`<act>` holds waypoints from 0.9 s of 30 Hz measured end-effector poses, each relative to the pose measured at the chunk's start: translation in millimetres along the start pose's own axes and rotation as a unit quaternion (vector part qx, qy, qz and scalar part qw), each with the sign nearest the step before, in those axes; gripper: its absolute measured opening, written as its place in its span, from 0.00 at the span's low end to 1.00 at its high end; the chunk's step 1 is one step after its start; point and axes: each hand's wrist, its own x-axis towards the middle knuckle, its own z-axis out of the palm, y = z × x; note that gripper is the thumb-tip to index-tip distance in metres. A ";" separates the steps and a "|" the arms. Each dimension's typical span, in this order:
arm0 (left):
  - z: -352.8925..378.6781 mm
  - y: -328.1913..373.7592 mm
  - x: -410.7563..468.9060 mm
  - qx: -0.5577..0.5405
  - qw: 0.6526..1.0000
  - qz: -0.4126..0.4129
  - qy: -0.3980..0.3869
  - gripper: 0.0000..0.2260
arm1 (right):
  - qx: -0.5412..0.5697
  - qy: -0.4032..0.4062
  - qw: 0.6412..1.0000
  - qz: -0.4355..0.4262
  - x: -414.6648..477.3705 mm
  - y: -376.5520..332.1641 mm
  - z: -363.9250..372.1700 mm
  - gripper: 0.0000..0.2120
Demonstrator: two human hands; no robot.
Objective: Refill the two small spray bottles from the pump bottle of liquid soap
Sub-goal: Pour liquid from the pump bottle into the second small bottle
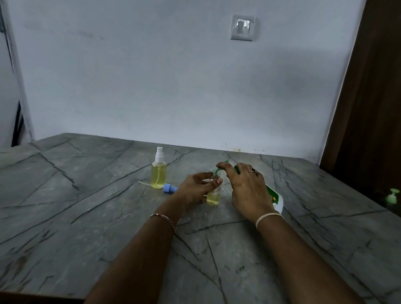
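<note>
One grey veined counter (100,216) carries everything; white pump bottle (277,202), green label, lies tilted under the right hand (246,190), whose grip curls over the green pump head; spout sits at the open neck of the uncapped spray bottle (213,195); left hand (192,189) grip wraps that bottle, part-full of yellow liquid; second spray bottle (158,173) stands upright further left, white sprayer on; blue sprayer cap (169,187) lies beside its base.

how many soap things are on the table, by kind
spray bottles: 2, capped bottle, open bottle
pump bottle: 1
loose blue spray head: 1
dim green pump top, far right: 1
total: 5
</note>
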 end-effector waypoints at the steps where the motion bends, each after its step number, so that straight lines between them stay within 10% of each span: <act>1: 0.1 -0.3 -0.3 -0.002 1.000 0.000 -0.001 0.22 | 0.004 0.003 1.000 0.002 -0.1 -0.8 0.5 0.38; 27: -0.5 1.2 -2.0 -0.022 1.000 0.003 -0.005 0.20 | 0.006 0.007 1.000 -0.008 -0.4 0.8 0.1 0.36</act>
